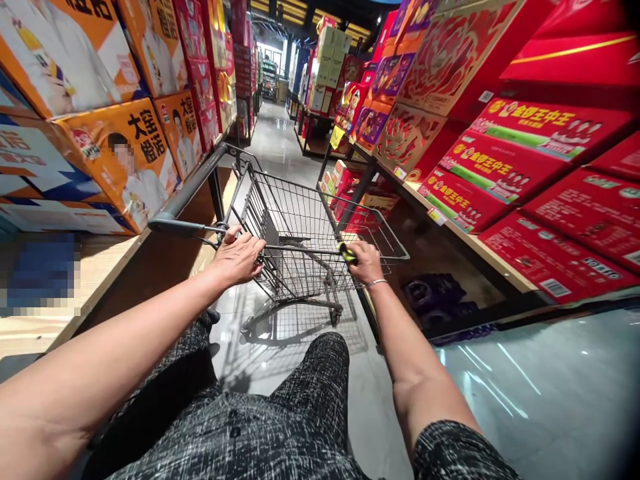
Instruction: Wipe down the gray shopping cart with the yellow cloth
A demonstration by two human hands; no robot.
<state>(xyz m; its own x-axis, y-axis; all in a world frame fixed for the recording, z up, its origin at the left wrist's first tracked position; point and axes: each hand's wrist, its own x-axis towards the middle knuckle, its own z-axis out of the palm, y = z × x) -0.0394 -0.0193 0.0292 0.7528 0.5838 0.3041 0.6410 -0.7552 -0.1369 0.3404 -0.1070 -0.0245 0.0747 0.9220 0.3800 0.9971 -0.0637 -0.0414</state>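
Note:
A wire shopping cart (pixel 300 220) stands in front of me in a store aisle, its basket showing nothing inside. My left hand (pixel 239 257) is closed round the left end of the cart's handle bar. My right hand (pixel 365 261) grips the right end of the bar, where a yellow-green piece (pixel 346 253) shows by the fingers. A thin bracelet sits on my right wrist. My legs in dark patterned trousers show below.
Orange and white gift boxes (pixel 125 147) fill the left shelf, whose wooden edge (pixel 100 267) runs close beside the cart. Red boxes (pixel 505 167) line the sloped right shelves. The glossy grey floor (pixel 280 140) runs ahead between them toward more stacked displays.

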